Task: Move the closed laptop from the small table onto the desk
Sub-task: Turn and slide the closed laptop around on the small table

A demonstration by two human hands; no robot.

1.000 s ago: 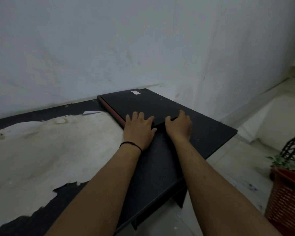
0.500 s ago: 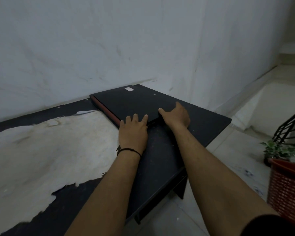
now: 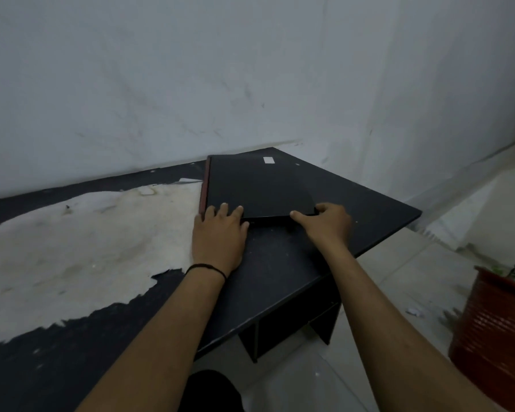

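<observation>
The closed black laptop (image 3: 259, 185), with a red left edge and a small white sticker, lies on the far right part of the black desk (image 3: 280, 263), close to the wall. My left hand (image 3: 217, 242) sits at its near left corner, fingers on the lid and thumb at the front edge. My right hand (image 3: 327, 224) wraps the near right corner, thumb along the front edge. The laptop's near edge looks slightly raised off the desk. No small table is in view.
A large patch of peeled pale surface (image 3: 72, 248) covers the desk's left half. The white wall (image 3: 250, 69) runs right behind the laptop. The desk's right edge drops to a tiled floor (image 3: 399, 278), where a red plant pot (image 3: 494, 331) stands.
My right hand has slid from the middle of the laptop's near edge to its right corner. The laptop has turned slightly, so its left edge points more directly at the wall.
</observation>
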